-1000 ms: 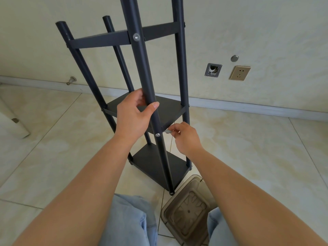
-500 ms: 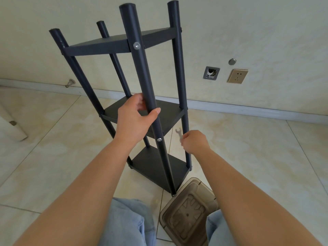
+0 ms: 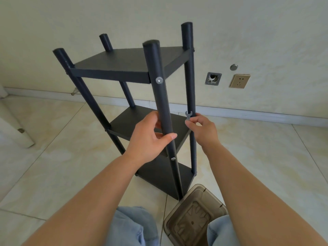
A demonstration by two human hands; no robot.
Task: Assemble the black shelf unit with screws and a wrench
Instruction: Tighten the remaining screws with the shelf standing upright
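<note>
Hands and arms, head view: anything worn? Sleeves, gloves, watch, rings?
Nothing is worn on either one. The left hand and right hand are bare, with no gloves, and no rings are visible. Both forearms are bare to the frame edge, with no sleeves, watch or bands. The only clothing in view is light blue jeans at the knees.

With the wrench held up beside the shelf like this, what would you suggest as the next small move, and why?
Probably bring the wrench, pinched in the right hand, onto the upper screw of the front post. The left hand grips that post, steadying the shelf unit, and the wrench touches no screw.
</note>
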